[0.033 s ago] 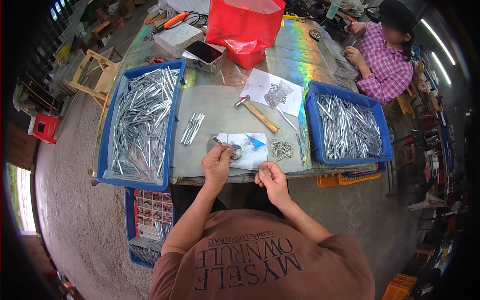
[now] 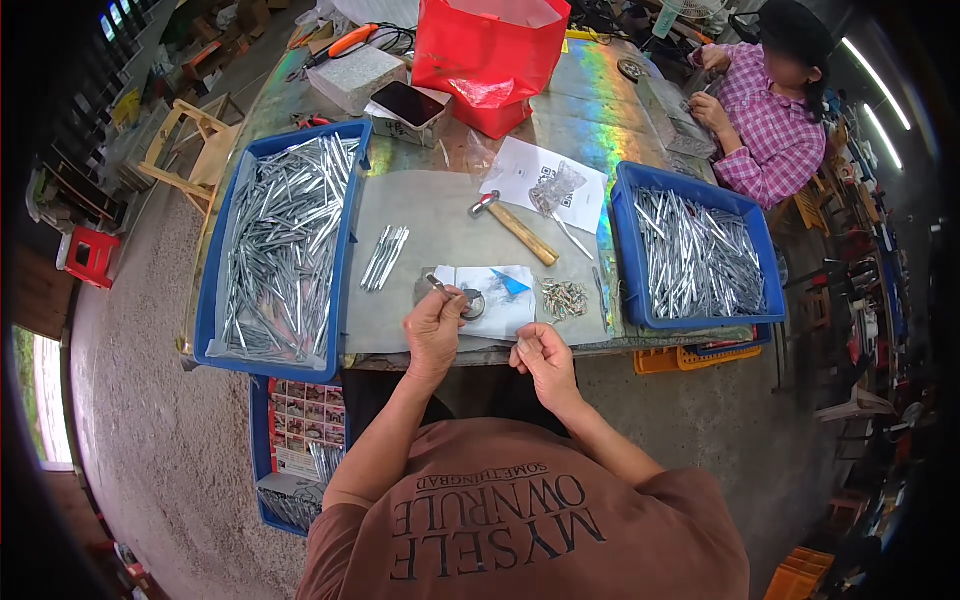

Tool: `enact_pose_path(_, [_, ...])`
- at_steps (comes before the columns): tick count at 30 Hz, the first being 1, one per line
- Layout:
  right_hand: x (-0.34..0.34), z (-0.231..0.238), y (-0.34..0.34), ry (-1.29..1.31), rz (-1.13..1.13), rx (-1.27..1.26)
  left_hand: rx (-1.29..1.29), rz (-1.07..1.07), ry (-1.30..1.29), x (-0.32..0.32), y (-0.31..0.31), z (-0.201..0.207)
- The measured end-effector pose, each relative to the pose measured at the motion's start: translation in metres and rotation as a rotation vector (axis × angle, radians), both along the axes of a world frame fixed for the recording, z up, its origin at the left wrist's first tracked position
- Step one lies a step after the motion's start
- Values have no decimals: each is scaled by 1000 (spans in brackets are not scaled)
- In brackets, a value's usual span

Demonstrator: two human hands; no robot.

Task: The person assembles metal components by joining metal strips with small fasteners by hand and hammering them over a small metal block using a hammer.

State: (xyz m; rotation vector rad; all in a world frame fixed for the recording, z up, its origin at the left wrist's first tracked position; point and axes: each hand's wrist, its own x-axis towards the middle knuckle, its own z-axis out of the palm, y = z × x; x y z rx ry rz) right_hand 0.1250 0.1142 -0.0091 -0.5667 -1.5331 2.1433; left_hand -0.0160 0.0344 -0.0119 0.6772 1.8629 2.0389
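Note:
My left hand [image 2: 434, 328] is closed on a short metal rod [image 2: 436, 284] whose end points up and to the left. Beneath its fingertips a dark round metal piece [image 2: 473, 305] rests on a white paper [image 2: 500, 325] with a blue triangular patch. Just right of it, my right hand [image 2: 545, 362] is pinched closed; whatever its fingertips hold is too small to make out. Beyond that hand lies a pile of small metal parts [image 2: 565, 299]. A wooden-handled hammer [image 2: 522, 235] lies farther back. Several metal rods [image 2: 384, 258] sit in a row at the left.
Blue trays full of metal rods flank me, one left [image 2: 208, 300] and one right [image 2: 690, 322]. Toward the back stand a red bag [image 2: 485, 60] and a phone [image 2: 408, 103] on a box. A person in a checked shirt [image 2: 770, 130] works at the far right.

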Motion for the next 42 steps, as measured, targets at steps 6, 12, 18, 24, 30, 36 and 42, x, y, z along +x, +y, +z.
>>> enact_pose_path(6, [2,-1,1,-5,-4,17,-34,5,52,0,1,-1])
enact_pose_path(12, [2,2,12,2,-16,49,-58,11,98,-1,2,-2])
enact_pose_path(18, [-8,14,40,8,-96,167,-120,-30,215,-4,1,3])
enact_pose_path(24, [-25,11,69,-74,-161,322,-164,-96,393,-8,1,7])
enact_pose_path(30, [-62,-3,119,-414,-183,1312,-184,-128,587,-9,3,11])
enact_pose_path(36, [-87,-14,129,-689,-26,1399,-172,-137,603,-10,3,8])
enact_pose_path(42, [-95,-20,147,-611,175,598,-163,-138,640,-8,5,10])
